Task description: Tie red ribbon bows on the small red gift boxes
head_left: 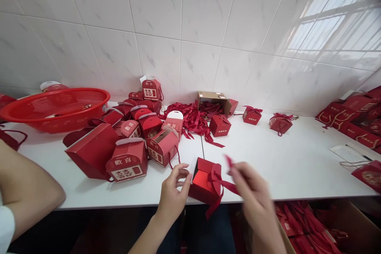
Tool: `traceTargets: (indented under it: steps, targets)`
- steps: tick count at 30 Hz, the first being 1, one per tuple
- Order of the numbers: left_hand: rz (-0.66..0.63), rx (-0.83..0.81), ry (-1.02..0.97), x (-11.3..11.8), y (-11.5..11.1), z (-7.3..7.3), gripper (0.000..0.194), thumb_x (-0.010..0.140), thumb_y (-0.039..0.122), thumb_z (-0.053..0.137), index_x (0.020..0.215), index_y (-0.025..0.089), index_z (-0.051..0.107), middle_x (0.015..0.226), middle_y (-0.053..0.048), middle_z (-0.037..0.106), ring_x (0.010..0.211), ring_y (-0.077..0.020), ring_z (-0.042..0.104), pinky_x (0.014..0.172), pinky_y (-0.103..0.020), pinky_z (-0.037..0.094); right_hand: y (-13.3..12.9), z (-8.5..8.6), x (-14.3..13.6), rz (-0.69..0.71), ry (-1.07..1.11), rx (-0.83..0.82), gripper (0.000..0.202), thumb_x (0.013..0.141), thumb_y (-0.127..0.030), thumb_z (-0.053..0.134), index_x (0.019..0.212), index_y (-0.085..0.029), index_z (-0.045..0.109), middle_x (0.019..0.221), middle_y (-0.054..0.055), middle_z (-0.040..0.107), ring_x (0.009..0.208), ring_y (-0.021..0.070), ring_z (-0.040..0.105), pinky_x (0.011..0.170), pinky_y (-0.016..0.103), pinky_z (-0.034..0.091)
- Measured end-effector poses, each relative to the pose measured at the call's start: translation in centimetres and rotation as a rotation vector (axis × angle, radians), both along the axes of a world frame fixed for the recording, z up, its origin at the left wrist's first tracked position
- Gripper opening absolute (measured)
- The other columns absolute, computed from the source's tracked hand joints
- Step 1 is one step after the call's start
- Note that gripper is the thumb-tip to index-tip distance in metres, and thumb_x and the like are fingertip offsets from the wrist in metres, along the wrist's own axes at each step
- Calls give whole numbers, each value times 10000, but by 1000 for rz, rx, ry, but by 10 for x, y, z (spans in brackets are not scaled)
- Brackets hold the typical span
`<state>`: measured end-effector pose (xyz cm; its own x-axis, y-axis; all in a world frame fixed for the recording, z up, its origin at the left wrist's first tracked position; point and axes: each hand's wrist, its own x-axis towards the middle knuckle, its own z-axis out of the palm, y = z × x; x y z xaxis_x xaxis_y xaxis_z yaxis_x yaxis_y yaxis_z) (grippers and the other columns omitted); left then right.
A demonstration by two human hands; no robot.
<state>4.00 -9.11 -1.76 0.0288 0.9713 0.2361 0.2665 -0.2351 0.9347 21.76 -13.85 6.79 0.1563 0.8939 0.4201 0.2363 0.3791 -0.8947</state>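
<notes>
A small red gift box (pixel 205 194) stands at the table's front edge, its top partly open and a bright red inside showing. Dark red ribbon (pixel 216 178) is threaded at its right side, with one tail hanging over the front. At the box's left edge, my left hand (pixel 175 190) has curled fingers and thumb closed on a pale flap. My right hand (pixel 253 190), blurred by motion, is raised to the right of the box. A ribbon end sticks up from its pinched thumb and finger, and another ribbon length runs from the box towards this hand.
Red handled boxes (pixel 126 164) are heaped on the left, beside a red plastic basket (pixel 59 121). Loose ribbons (pixel 190 117) spill near an open cardboard box (pixel 212 96). Bow-tied boxes (pixel 252 116) stand behind. Another person's arm (pixel 26 182) rests at left; a carton of ribbons (pixel 306 226) sits below right.
</notes>
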Motion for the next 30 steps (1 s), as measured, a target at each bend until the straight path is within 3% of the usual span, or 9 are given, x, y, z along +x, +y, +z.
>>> traceTargets:
  steps: [3,8,21,25,30]
  targets:
    - [4,-23,-70,3,-1,-2,259,873,357,517,1081,207,481,852,-23,616,777,-159,638,667,-274,552,34,-20,-19,156,-326,-278,259,918,-323,432,689,-203,449,611,-22,490,569,133,429,549,259,321]
    - [2,13,-48,4,-3,-1,252,882,345,505,1087,204,469,854,-24,614,758,-147,634,688,-278,551,52,-38,-27,192,-463,-352,262,915,-299,379,667,-213,388,623,-24,500,580,140,445,559,256,306]
    - [-33,4,-88,2,-8,-2,242,884,338,497,1086,208,462,830,-15,592,746,-142,622,653,-274,558,51,-28,-15,310,-509,-320,255,920,-262,365,670,-215,371,614,-49,454,582,126,410,577,236,311]
    - [-40,14,-74,2,-11,2,261,870,336,518,1090,210,458,833,-18,599,743,-146,623,643,-267,536,54,-28,-15,316,-551,-313,232,904,-231,387,676,-213,425,635,-39,512,588,129,442,568,237,317]
    - [-110,-136,-172,2,-3,6,302,874,435,492,1076,221,424,727,26,553,653,-139,589,533,-226,474,58,-25,-21,312,-661,-290,226,904,-224,394,703,-216,498,675,-17,579,607,146,491,568,252,322]
